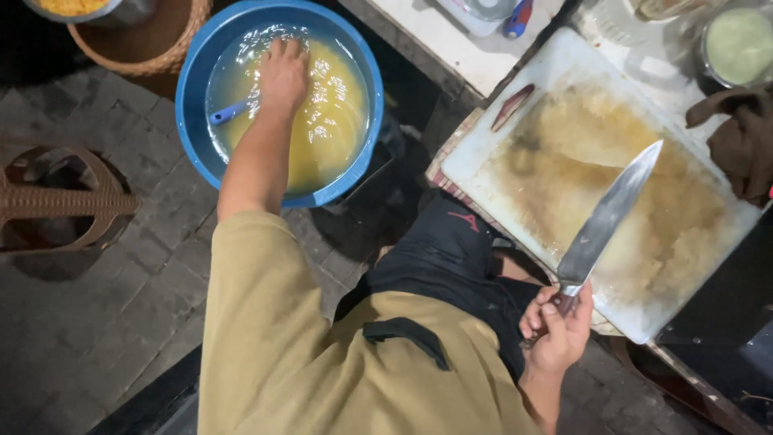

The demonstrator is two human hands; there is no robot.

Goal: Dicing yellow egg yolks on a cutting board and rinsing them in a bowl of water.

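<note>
Dipping my open left hand (pixel 283 74) into the blue basin (pixel 193 80) at eleven o'clock, I am clamping my right hand (pixel 558 326) on the knife (pixel 609 216) over the stained, bare cutting board (pixel 499 137).

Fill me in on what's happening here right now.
A person stands between a basin and a worktable. Their left hand is dipped into a blue basin of yellowish water, beside a blue-handled utensil lying in it. Their right hand grips the handle of a large kitchen knife, its blade held over a stained white cutting board. A brown cloth lies at the board's far end.
</note>
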